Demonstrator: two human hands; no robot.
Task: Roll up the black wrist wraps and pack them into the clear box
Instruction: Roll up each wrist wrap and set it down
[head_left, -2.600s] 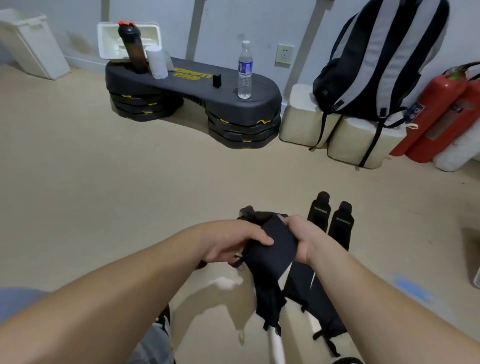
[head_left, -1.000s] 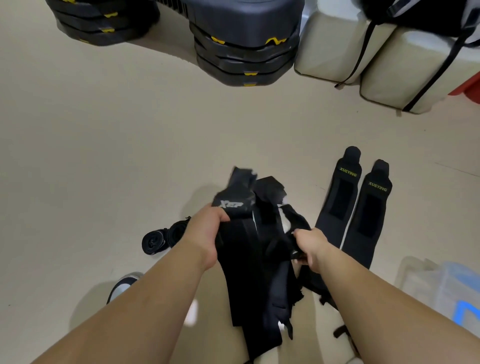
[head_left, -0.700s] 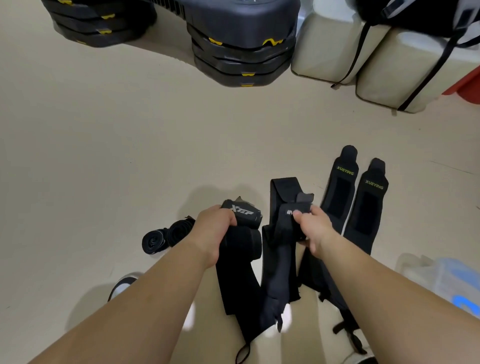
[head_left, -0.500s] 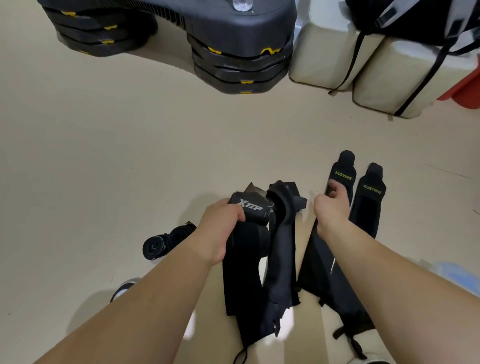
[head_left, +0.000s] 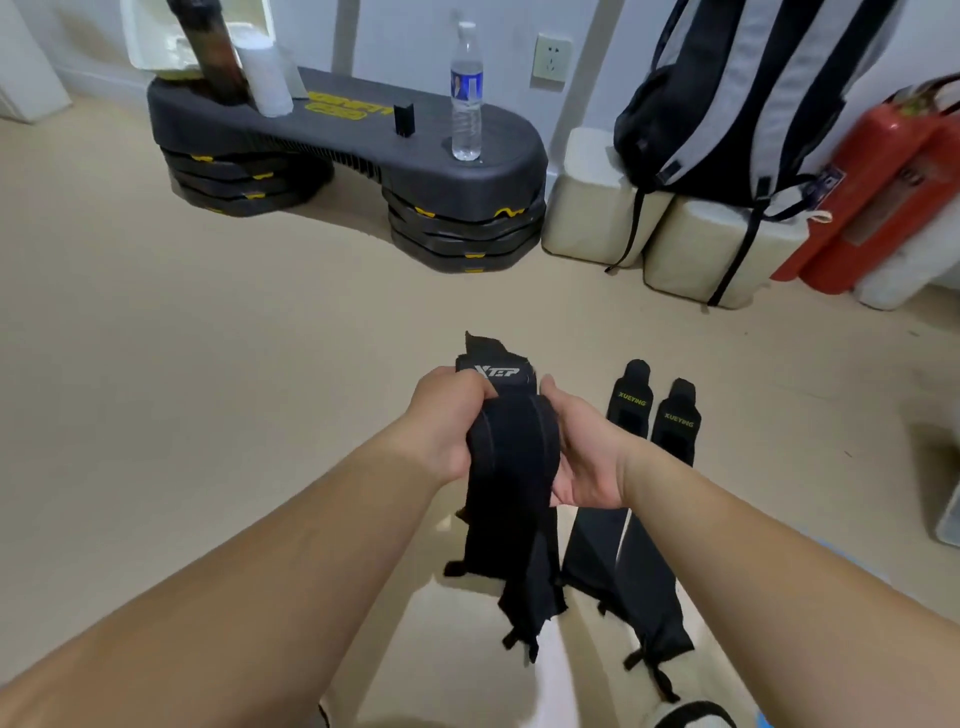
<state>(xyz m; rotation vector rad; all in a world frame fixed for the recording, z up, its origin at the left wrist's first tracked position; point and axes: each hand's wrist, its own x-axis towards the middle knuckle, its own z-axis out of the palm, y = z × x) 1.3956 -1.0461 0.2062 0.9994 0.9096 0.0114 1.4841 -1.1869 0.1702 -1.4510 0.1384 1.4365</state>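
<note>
Both hands, left hand (head_left: 447, 421) and right hand (head_left: 582, 447), grip soft black wrist wrap (head_left: 506, 467); flat pair (head_left: 654, 415) at 3 o'clock on beige floor (head_left: 208, 364).

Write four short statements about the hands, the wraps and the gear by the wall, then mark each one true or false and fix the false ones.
1. The left hand and the right hand both hold the black wrap with the white XTEP logo. True.
2. The two black wraps lettered XUEYING are rolled up. False: they lie flat, side by side, on the beige floor.
3. The clear plastic water bottle stands upright on the black step platform. True.
4. The grey and black backpack lies flat on the floor. False: it sits up on the cream blocks by the wall.
</note>
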